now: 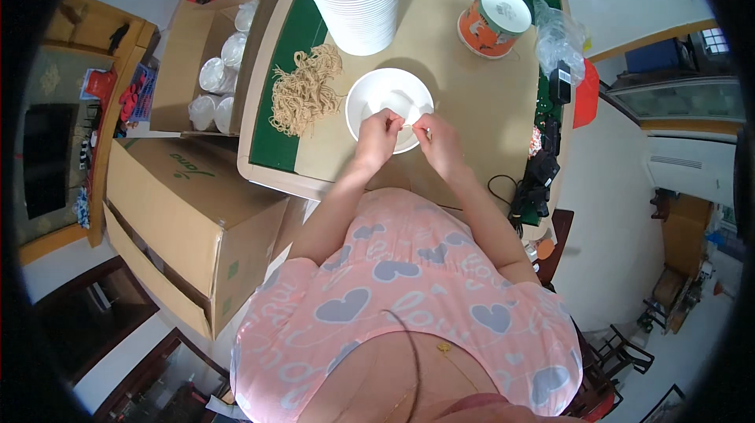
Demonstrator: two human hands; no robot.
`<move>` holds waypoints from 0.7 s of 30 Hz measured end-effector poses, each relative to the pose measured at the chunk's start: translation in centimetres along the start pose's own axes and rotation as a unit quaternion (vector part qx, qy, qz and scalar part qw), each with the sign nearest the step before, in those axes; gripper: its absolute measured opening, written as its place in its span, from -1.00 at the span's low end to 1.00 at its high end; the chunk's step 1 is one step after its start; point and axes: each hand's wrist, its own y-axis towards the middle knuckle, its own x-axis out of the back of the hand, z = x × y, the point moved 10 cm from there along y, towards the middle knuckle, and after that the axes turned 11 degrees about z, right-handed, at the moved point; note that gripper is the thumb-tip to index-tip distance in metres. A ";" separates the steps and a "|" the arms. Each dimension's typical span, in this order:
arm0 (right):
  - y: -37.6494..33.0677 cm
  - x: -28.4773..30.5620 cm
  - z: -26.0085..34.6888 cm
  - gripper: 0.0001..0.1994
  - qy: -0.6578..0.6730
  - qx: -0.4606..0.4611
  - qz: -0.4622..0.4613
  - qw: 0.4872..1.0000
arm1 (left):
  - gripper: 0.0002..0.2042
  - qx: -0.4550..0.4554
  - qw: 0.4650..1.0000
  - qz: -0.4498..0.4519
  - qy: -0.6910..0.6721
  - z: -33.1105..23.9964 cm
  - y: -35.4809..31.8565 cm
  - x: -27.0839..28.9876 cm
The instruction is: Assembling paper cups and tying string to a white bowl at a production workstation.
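The left hand and right hand meet over the near rim of a white bucket, the left toward 6 o'clock of its centre, the right toward 5. In each, thumb and fingertips are drawn together in a pinch, seemingly on a thin pale strand whose detail is too small to tell. The bucket stands mouth upward on the counter. Positions about the bucket: between 9 and 10 o'clock, a loose heap of beige cord; between 11 and 12, a tall stack of white buckets, orange within at the top; between 1 and 2, an orange tub, white round end uppermost; past 2, a clear bag; near 4, black cables. Beyond the cord, an open carton holds white wrapped goods; at 8, a larger carton.
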 end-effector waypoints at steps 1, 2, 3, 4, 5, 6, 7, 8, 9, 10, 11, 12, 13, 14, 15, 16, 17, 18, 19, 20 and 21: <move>0.0 -0.1 -0.2 -0.94 -0.011 0.004 0.002 1.000 | -0.88 -0.021 1.000 -0.015 0.015 -0.6 -0.2 0.2; 0.0 -0.1 -0.1 -0.94 -0.023 0.010 0.005 1.000 | -0.88 -0.021 1.000 -0.014 0.016 -0.6 -0.3 0.0; 0.0 0.0 -0.1 -0.94 -0.022 0.009 0.005 1.000 | -0.89 -0.031 0.998 -0.028 0.045 -0.9 -0.4 0.1; -0.1 0.0 0.1 -0.93 -0.030 0.018 0.008 0.999 | -0.89 -0.041 0.996 -0.041 0.074 -1.2 -0.5 0.3; 0.0 0.0 0.3 -0.93 -0.038 0.026 0.011 0.999 | -0.89 -0.041 0.996 -0.040 0.074 -1.3 -0.6 0.1; 0.0 0.1 0.2 -0.93 -0.038 0.026 0.010 0.999 | -0.90 -0.041 0.995 -0.050 0.080 -1.5 -0.6 0.2; 0.0 0.0 0.0 -0.94 -0.035 0.023 0.014 0.999 | -0.90 -0.040 0.994 -0.060 0.085 -1.6 -0.7 0.3; 0.1 0.2 0.2 -0.94 -0.033 0.021 0.018 0.999 | -0.90 -0.041 0.994 -0.061 0.085 -1.6 -0.6 0.5; 0.1 0.4 0.5 -0.94 -0.033 0.022 0.018 0.999 | -0.90 -0.036 0.995 -0.046 0.082 -1.4 -0.4 0.5; 0.2 0.5 0.7 -0.95 -0.006 0.016 0.027 0.999 | -0.90 -0.032 0.996 -0.031 0.079 -1.3 -0.1 0.5; 0.3 0.5 0.9 -0.93 0.022 0.011 0.035 0.999 | -0.90 -0.033 0.996 -0.031 0.080 -1.6 0.1 0.7; 0.5 0.6 0.9 -0.93 0.022 0.012 0.034 0.999 | -0.89 -0.047 0.996 -0.017 0.076 -2.1 0.3 0.7; 0.6 0.1 0.0 -0.92 0.086 -0.017 0.051 0.995 | -0.89 -0.061 0.995 -0.002 0.073 -2.6 0.5 0.6; 0.7 -0.4 -1.0 -0.90 0.151 -0.046 0.068 0.985 | -0.89 -0.062 0.995 -0.003 0.073 -3.1 0.5 0.6; 0.8 -0.4 -1.2 -0.90 0.150 -0.044 0.068 0.985 | -0.89 -0.060 0.996 0.007 0.063 -3.6 0.5 0.4; 0.8 -0.5 -1.8 -0.91 0.188 -0.046 0.062 0.979 | -0.89 -0.059 0.997 0.018 0.052 -3.8 0.5 0.1; 0.8 -0.4 -2.1 -0.92 0.225 -0.047 0.056 0.972 | -0.89 -0.059 0.997 0.016 0.052 -4.0 0.6 0.2; 0.9 -0.4 -2.2 -0.92 0.224 -0.046 0.057 0.972 | -0.89 -0.056 0.997 0.022 0.051 -4.0 0.8 0.2; 0.9 -0.4 -2.2 -0.93 0.233 -0.039 0.055 0.970 | -0.89 -0.052 0.997 0.028 0.049 -4.0 0.9 0.1; 1.0 -0.2 -2.3 -0.94 0.242 -0.032 0.053 0.968 | -0.89 -0.053 0.997 0.027 0.049 -4.4 0.9 0.1; 1.1 -0.3 -2.6 -0.94 0.241 -0.031 0.053 0.969 | -0.87 -0.043 0.997 0.040 0.049 -4.8 1.0 -0.2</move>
